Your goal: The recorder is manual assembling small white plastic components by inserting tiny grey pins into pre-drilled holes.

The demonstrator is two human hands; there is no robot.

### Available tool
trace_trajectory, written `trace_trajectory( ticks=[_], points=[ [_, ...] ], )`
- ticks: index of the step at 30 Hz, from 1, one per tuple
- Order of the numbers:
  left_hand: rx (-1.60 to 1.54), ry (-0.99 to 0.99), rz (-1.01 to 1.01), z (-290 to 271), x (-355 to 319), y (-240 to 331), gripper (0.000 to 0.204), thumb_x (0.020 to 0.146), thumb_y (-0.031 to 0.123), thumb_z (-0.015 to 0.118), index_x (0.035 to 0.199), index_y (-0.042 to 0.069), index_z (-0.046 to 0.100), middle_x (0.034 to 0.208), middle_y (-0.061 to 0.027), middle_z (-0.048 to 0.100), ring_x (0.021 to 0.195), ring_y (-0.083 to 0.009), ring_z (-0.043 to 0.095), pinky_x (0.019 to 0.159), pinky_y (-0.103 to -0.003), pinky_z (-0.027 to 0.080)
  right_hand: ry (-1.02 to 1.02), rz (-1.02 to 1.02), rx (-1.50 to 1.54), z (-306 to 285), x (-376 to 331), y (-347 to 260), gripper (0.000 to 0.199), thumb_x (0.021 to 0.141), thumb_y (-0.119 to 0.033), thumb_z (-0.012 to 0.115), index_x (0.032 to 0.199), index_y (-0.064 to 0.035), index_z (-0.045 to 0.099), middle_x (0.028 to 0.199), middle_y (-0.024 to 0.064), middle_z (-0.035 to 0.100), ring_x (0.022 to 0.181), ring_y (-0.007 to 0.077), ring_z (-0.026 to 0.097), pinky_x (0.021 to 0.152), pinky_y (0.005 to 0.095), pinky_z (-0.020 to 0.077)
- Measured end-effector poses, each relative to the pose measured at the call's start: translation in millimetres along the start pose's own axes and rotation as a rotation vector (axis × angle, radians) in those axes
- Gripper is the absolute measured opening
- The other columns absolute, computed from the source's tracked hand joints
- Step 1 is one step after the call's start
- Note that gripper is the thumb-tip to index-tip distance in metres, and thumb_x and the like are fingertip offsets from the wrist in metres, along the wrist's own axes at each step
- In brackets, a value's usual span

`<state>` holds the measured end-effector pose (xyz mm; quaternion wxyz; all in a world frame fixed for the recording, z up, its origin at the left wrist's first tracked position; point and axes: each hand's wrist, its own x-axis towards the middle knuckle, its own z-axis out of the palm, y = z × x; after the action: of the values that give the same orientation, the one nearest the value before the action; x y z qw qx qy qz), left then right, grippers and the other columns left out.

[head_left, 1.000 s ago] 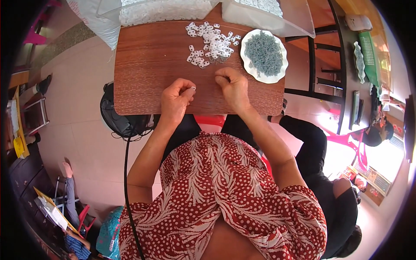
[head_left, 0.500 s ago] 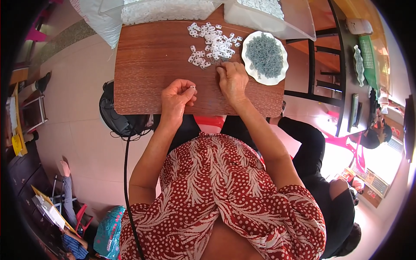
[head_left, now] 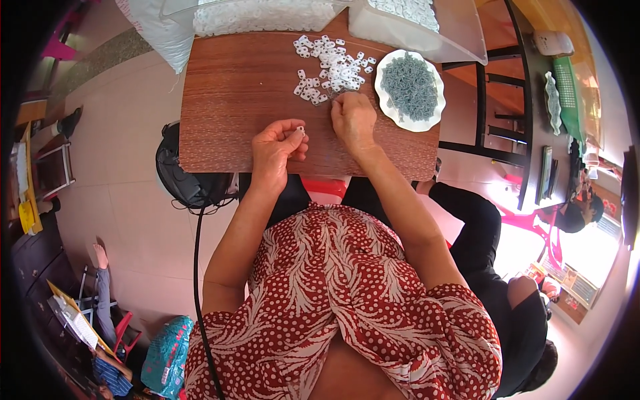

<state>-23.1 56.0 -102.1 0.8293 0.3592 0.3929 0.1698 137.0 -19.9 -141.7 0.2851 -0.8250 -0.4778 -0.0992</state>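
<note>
Between the thumb and forefinger of my left hand [head_left: 277, 147] is a small white plastic piece with holes [head_left: 301, 131], held above the front of the wooden table [head_left: 233, 100]. My right hand [head_left: 355, 120] is closed, its fingertips down at a few thin grey metal pieces [head_left: 337, 93] on the tabletop. Whether it grips one of them is hidden by the fingers. Just beyond it spreads a pile of white plastic pieces [head_left: 333, 63] of the same kind. Right of that hand stands a white scalloped plate [head_left: 438, 100] heaped with small grey metal pieces [head_left: 408, 87].
Two translucent bins, a left one [head_left: 267, 20] and a right one [head_left: 400, 32], hold white pieces at the table's far edge. A white sack [head_left: 157, 33] is beside them. A black bag [head_left: 183, 173] lies below the table's left side. A person in black [head_left: 473, 213] sits close on my right.
My left hand has turned a little, so the white piece shows more. My right hand has drawn slightly left, fingers still at the thin grey pieces. The whole view has shifted slightly.
</note>
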Motion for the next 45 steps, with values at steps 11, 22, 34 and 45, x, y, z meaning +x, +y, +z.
trace_trajectory(
  ticks=[11, 22, 34, 45],
  points=[
    [-0.108, -0.143, 0.003, 11, -17, 8, 0.011, 0.084, 0.006, 0.060, 0.091, -0.001, 0.059, 0.076, -0.0067, 0.061, 0.059, -0.0103, 0.055, 0.052, -0.022, 0.045, -0.365, 0.507, 0.894, -79, -3, -47, 0.008, 0.076, 0.004, 0.061, 0.083, -0.0010, 0.061, 0.076, -0.0006, 0.061, 0.073, 0.0055, 0.055, 0.066, 0.0206, 0.0454],
    [-0.029, -0.102, 0.107, 19, -20, 2, 0.006, 0.082, 0.003, 0.059, 0.086, -0.001, 0.060, 0.073, -0.0051, 0.061, 0.058, -0.0088, 0.054, 0.050, -0.020, 0.043, -0.364, 0.529, 0.862, -76, -9, -55, 0.011, 0.075, 0.005, 0.062, 0.085, 0.0004, 0.060, 0.077, 0.0019, 0.061, 0.069, 0.0060, 0.057, 0.062, 0.0191, 0.0463],
    [0.056, -0.053, 0.140, 19, -23, 2, 0.005, 0.082, 0.003, 0.058, 0.085, -0.001, 0.060, 0.070, -0.0034, 0.060, 0.056, -0.0067, 0.053, 0.047, -0.018, 0.041, -0.344, 0.523, 0.879, -71, -13, -58, 0.011, 0.074, 0.005, 0.064, 0.083, 0.0003, 0.060, 0.077, 0.0027, 0.061, 0.069, 0.0072, 0.058, 0.063, 0.0199, 0.0482],
    [0.070, -0.045, 0.149, 18, -28, 3, 0.005, 0.083, 0.003, 0.057, 0.084, -0.001, 0.060, 0.069, -0.0036, 0.060, 0.055, -0.0066, 0.052, 0.046, -0.018, 0.040, -0.337, 0.522, 0.905, -74, -12, -62, 0.011, 0.073, 0.005, 0.065, 0.083, 0.0006, 0.060, 0.076, 0.0021, 0.061, 0.068, 0.0060, 0.057, 0.061, 0.0191, 0.0477]
  ],
)
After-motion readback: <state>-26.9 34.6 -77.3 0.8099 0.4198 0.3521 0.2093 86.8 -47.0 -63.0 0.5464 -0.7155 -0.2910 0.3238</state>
